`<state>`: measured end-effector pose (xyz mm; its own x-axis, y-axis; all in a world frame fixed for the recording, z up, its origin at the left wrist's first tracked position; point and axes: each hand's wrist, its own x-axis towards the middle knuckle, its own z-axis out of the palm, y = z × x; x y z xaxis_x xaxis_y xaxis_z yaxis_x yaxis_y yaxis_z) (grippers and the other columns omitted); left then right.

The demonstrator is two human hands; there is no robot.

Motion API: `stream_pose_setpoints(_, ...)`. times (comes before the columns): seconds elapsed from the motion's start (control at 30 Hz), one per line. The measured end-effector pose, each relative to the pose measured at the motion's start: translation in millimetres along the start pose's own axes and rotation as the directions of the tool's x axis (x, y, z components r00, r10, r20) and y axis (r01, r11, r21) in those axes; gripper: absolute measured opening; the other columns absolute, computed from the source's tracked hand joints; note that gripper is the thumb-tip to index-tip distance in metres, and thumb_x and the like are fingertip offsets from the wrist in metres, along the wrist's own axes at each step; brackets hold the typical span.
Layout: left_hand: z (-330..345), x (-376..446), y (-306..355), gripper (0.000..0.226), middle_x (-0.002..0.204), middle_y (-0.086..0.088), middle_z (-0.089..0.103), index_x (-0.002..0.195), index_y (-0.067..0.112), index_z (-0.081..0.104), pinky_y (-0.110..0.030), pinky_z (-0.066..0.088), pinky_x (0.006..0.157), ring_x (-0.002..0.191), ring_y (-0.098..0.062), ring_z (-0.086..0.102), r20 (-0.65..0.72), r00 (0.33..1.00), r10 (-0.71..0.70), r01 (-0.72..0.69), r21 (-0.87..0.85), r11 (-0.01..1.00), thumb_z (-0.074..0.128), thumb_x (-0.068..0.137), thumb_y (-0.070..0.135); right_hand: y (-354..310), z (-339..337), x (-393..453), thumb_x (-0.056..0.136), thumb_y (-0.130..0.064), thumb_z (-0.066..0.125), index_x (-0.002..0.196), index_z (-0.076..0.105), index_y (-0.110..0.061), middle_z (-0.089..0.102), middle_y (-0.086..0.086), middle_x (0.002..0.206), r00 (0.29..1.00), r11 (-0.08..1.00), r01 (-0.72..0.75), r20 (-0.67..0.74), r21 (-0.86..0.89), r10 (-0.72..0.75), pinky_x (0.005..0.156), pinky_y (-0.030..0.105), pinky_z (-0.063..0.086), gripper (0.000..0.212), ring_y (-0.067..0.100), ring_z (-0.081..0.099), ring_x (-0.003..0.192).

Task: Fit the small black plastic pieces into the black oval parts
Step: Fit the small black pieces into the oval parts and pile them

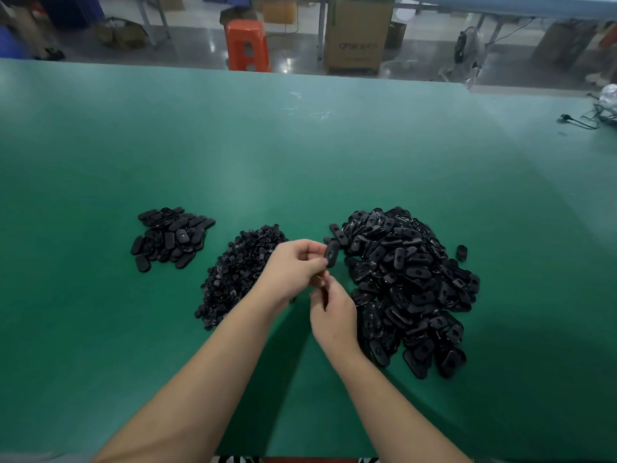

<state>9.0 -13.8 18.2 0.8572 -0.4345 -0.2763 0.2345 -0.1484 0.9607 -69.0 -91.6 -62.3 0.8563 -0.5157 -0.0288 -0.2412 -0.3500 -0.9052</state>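
1. Pinched at the fingertips of the left hand [293, 267] is one black oval part [332, 254], held upright with its slot facing the person, just above the green table [300, 155].
2. Just below it, the right hand [334, 312] has its fingers curled up toward the oval; they seem to pinch a small piece, but it is too hidden to tell for sure.
3. Taking the held oval as the landmark: the big heap of unfitted ovals [407, 289] lies just to its right, the heap of small black pieces [237, 275] just to its left, partly under the left wrist.
4. Farther left of it, well apart, sits the smaller pile of ovals [170, 238], likely the finished ones.
5. One stray oval [461, 253] lies beyond the big heap's right side.
6. Risk, as I judge it: the tiny piece going in tilted and jamming, or slipping from the fingertips into a heap.
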Motion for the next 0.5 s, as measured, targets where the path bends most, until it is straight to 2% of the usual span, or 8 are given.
stream_pose_setpoints(0.1, -15, -1, -15, 0.016, 0.071, -0.006, 0.069, 0.099, 0.003, 0.070, -0.027, 0.060, 0.060, 0.059, -0.014, 0.066, -0.060, 0.998, -0.022, 0.021, -0.023, 1.000, 0.062, 0.093, -0.009, 0, 0, 1, 0.100, -0.011, 0.049, 0.104, 0.066, -0.020, 0.069, -0.003, 0.092, 0.999, 0.999, 0.013, -0.036, -0.030, -0.014, 0.071, 0.031, 0.043, 0.019, 0.020, 0.062, 0.083)
stream_pose_setpoints(0.2, -22, -1, -28, 0.014, 0.070, -0.007, 0.064, 0.095, 0.008, 0.072, -0.025, 0.055, 0.053, 0.052, -0.009, 0.060, -0.112, 0.993, -0.036, 0.041, 0.045, 0.998, 0.067, 0.092, -0.005, -1, 0, 3, 0.101, -0.011, 0.047, 0.108, 0.066, -0.019, 0.071, -0.002, 0.092, 0.999, 1.000, -0.016, -0.049, -0.005, 0.016, 0.077, 0.041, 0.053, 0.021, 0.024, 0.066, 0.084)
stream_pose_setpoints(0.3, -27, -1, -39, 0.012, 0.067, -0.003, 0.065, 0.093, 0.010, 0.073, -0.023, 0.051, 0.049, 0.047, -0.007, 0.056, -0.126, 0.990, -0.057, 0.068, 0.088, 0.994, 0.070, 0.090, -0.002, -1, 0, 3, 0.104, -0.012, 0.044, 0.117, 0.065, -0.018, 0.070, -0.003, 0.092, 0.997, 0.998, -0.048, -0.051, 0.038, 0.050, 0.082, 0.052, 0.054, 0.026, 0.025, 0.066, 0.081)
stream_pose_setpoints(0.37, -28, -2, -44, 0.010, 0.067, -0.003, 0.067, 0.095, 0.008, 0.073, -0.022, 0.050, 0.048, 0.047, -0.007, 0.057, -0.107, 0.992, -0.069, 0.081, 0.112, 0.990, 0.072, 0.089, -0.001, -1, 0, 2, 0.106, -0.014, 0.042, 0.124, 0.064, -0.017, 0.070, -0.002, 0.094, 0.996, 0.996, -0.060, -0.062, 0.064, 0.064, 0.082, 0.054, 0.055, 0.028, 0.025, 0.067, 0.080)
stream_pose_setpoints(0.5, -27, -3, -50, 0.009, 0.070, -0.005, 0.070, 0.091, 0.009, 0.072, -0.021, 0.047, 0.048, 0.046, -0.006, 0.055, -0.085, 0.994, -0.072, 0.085, 0.162, 0.983, 0.073, 0.089, 0.000, -3, 0, 1, 0.106, -0.015, 0.044, 0.133, 0.062, -0.016, 0.070, 0.006, 0.104, 0.996, 0.995, -0.066, -0.054, 0.073, 0.070, 0.092, 0.054, 0.053, 0.032, 0.036, 0.068, 0.101)
